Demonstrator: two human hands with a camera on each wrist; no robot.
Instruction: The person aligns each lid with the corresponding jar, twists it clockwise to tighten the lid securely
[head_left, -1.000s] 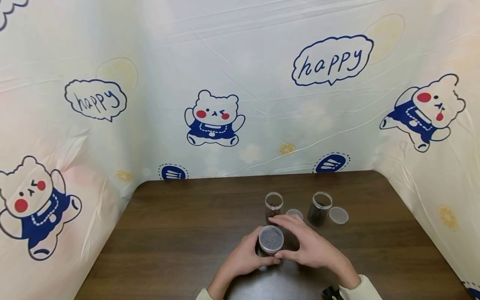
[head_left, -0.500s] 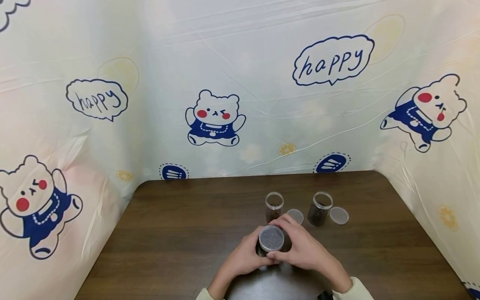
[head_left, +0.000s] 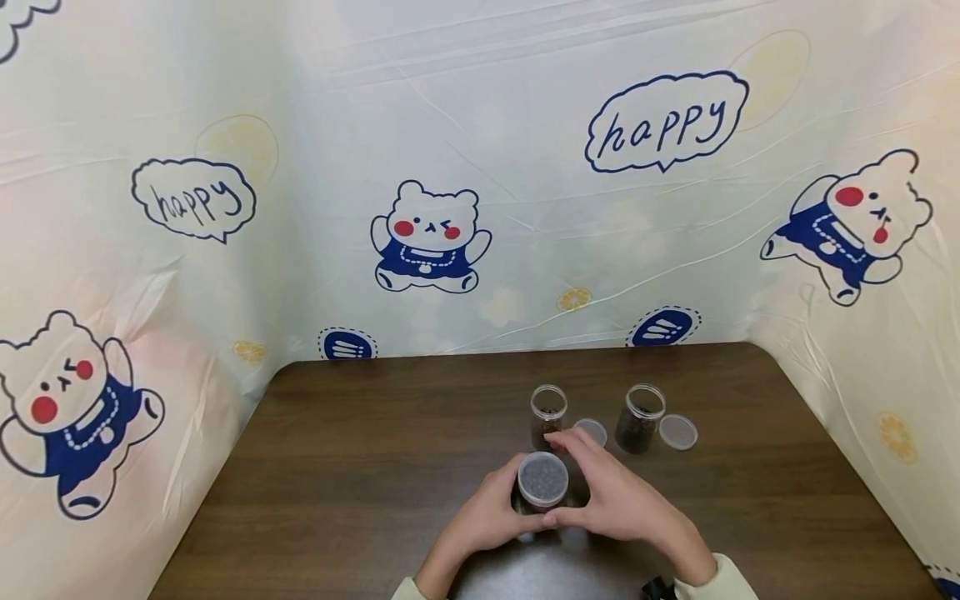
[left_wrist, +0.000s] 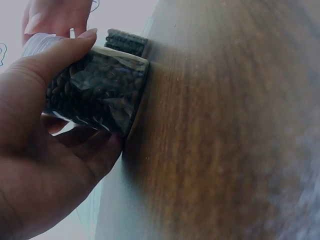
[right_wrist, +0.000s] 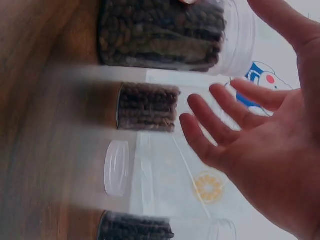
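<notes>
So my left hand (head_left: 489,515) has a proper hold on the lidded jar (left_wrist: 97,85), thumb (left_wrist: 62,52) laid along the near side and the other fingers curled round the opposite side, so it's pinched between them. The jar stands pretty much upright on the surface (head_left: 337,467), right in front of me, full of dark bean-like bits, with its frosted cap (head_left: 543,475) on top. My right hand (head_left: 618,497) is a different story: palm turned in towards the jar, fingers (right_wrist: 235,104) spread with gaps between them and only a bit bent, so together with the thumb they make a wide C around the jar's right side. From my right wrist those long fingers look apart from it. The right thumb reaches in close to the left one on the near side, but I can't tell whether it actually touches the jar. Both forearms angle inward from the bottom, pale sleeves (head_left: 718,578) at the wrists. Past my right fingertips there's a narrow uncapped jar (head_left: 547,419), then a loose lid (head_left: 592,431) partly behind my hand, then a wider uncapped jar (head_left: 636,427) with another clear lid (head_left: 678,432) just beside it, on its right.
</notes>
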